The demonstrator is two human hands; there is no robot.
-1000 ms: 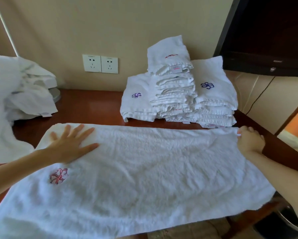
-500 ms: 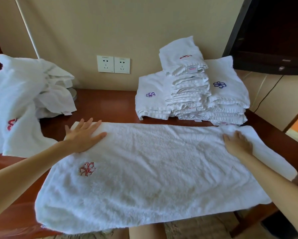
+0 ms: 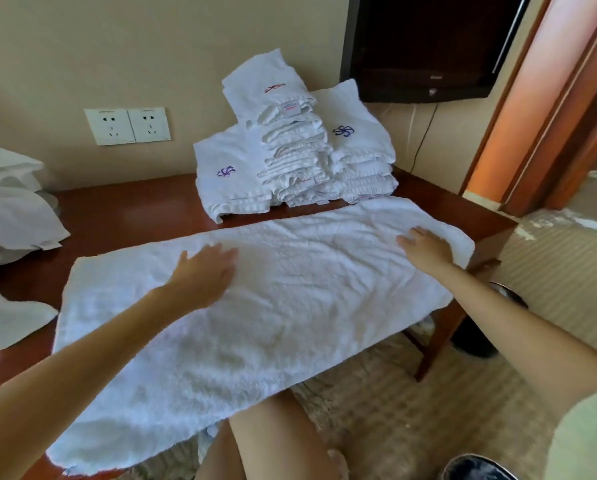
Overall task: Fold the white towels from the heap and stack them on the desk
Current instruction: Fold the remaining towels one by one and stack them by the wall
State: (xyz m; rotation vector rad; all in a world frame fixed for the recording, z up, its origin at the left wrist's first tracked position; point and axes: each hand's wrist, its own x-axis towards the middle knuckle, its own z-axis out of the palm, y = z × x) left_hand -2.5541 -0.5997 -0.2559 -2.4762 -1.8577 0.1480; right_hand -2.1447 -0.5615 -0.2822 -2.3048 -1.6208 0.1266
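Left hand [image 3: 203, 278] slid inward — flat on towel [image 3: 307, 306]; label [image 3: 290, 108] blurred.

White towel [image 3: 290, 306] flat across desk [image 3: 134, 209], folded stack [image 3: 290, 143] just behind, unfolded heap [image 3: 10, 216] at left

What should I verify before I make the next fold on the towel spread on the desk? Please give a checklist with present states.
1. The spread towel lies open on the desk: ok.
2. Towel fully supported: not ok, near edge and right end hang over the desk.
3. Surface smooth: not ok, creases show near the middle.
4. The left hand lies flat on it, gripping nothing: ok.
5. The right hand lies flat near the right end: ok.
6. Gap to the stack of folded towels: cannot tell.
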